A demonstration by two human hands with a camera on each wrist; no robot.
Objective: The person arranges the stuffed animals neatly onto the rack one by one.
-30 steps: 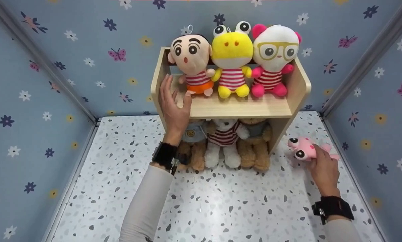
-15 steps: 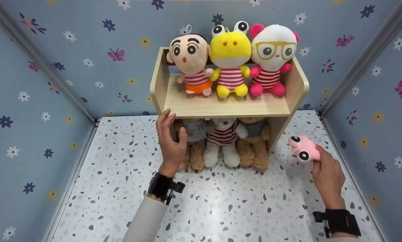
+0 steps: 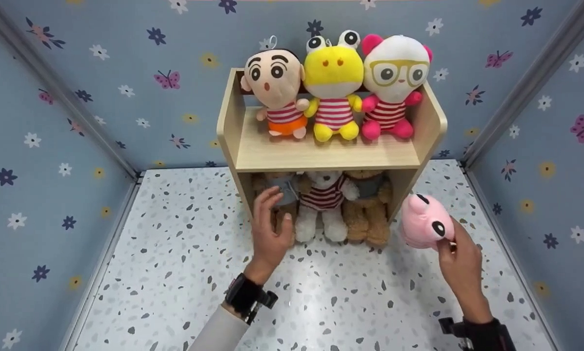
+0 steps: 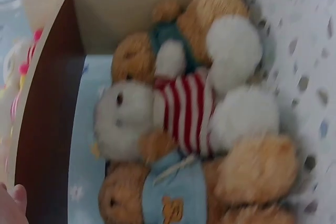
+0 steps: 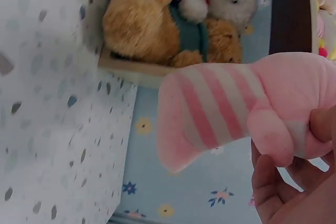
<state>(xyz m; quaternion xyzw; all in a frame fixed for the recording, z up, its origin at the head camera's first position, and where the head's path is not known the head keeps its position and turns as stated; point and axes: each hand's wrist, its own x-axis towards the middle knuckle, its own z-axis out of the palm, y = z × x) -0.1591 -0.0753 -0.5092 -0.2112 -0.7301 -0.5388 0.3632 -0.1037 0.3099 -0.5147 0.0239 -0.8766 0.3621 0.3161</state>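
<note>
My right hand (image 3: pixel 462 268) grips a pink plush frog (image 3: pixel 421 226) with bulging black-and-white eyes, to the right of the wooden shelf (image 3: pixel 328 158). In the right wrist view the pink-and-white striped body (image 5: pixel 215 106) shows, with thumb and fingers around the plush near its head. My left hand (image 3: pixel 271 239) holds nothing, its fingers loosely bent in front of the lower compartment. Behind it sit a brown bear in a blue top (image 4: pixel 176 190), a white plush in red stripes (image 4: pixel 186 114) and a brown bear in a dark green top (image 5: pixel 186 32).
On the upper shelf sit a boy doll (image 3: pixel 274 80), a yellow frog plush (image 3: pixel 334 68) and a white-and-pink panda plush (image 3: pixel 396 73) with glasses. The speckled floor (image 3: pixel 174 273) meets patterned blue walls (image 3: pixel 101 97) on three sides.
My right hand has lifted the pink frog off the floor and moved it left toward the shelf. The left hand has come down from the upper shelf to before the lower compartment.
</note>
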